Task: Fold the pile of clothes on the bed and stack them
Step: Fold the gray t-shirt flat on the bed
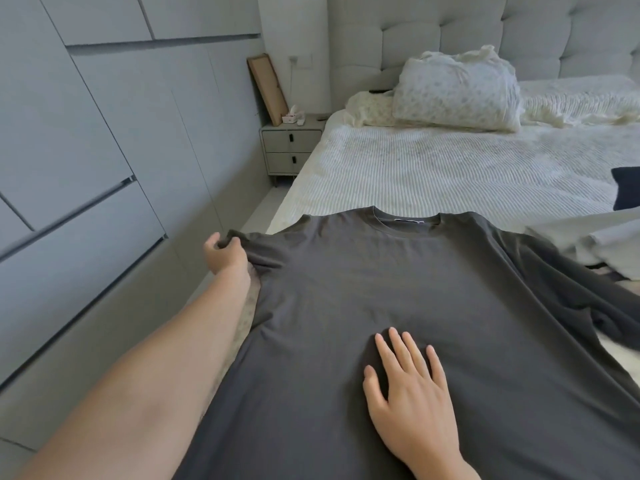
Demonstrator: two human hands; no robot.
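A dark grey T-shirt [398, 289] lies spread flat on the bed [450, 168], collar pointing toward the headboard. My left hand [224, 252] grips the end of its left sleeve at the bed's left edge, fingers curled round the cloth. Flat on the shirt's lower middle lies my right hand [412, 386], fingers straight and spread. The right sleeve lies crumpled toward the right edge. A light grey garment [595, 240] and a dark navy one [627, 192] lie at the right, partly cut off.
A patterned pillow [457, 91] and rumpled bedding sit by the padded headboard. A bedside cabinet [291, 147] with a tissue box and a leaning frame stands left of the bed. Grey wardrobe doors [86, 150] line the left side along a narrow floor strip.
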